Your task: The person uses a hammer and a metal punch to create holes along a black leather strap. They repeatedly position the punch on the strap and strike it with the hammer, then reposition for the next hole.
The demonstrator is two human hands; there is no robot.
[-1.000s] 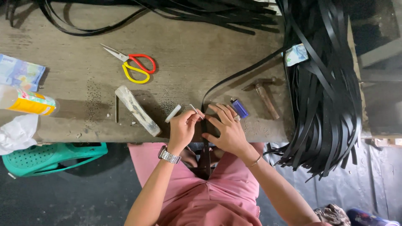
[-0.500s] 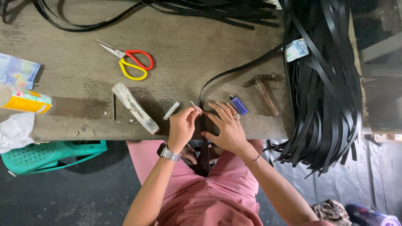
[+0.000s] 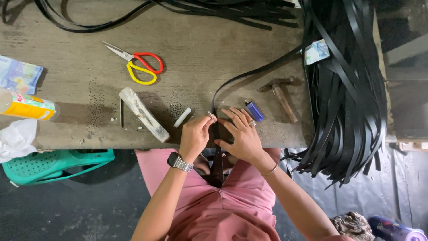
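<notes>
Left hand (image 3: 195, 136): fingertips pinched on a small metal piece against the black strap (image 3: 249, 75) | Right hand (image 3: 242, 136): fingers spread, pressing the strap flat at the wooden workbench (image 3: 200, 53) near edge | Strap: curves from the hands away toward the black strip bundle (image 3: 347, 89) | Blue lighter (image 3: 255, 110) just beside right fingertips; hammer (image 3: 281, 91) beyond it; scissors (image 3: 138, 67) well apart, left.
</notes>
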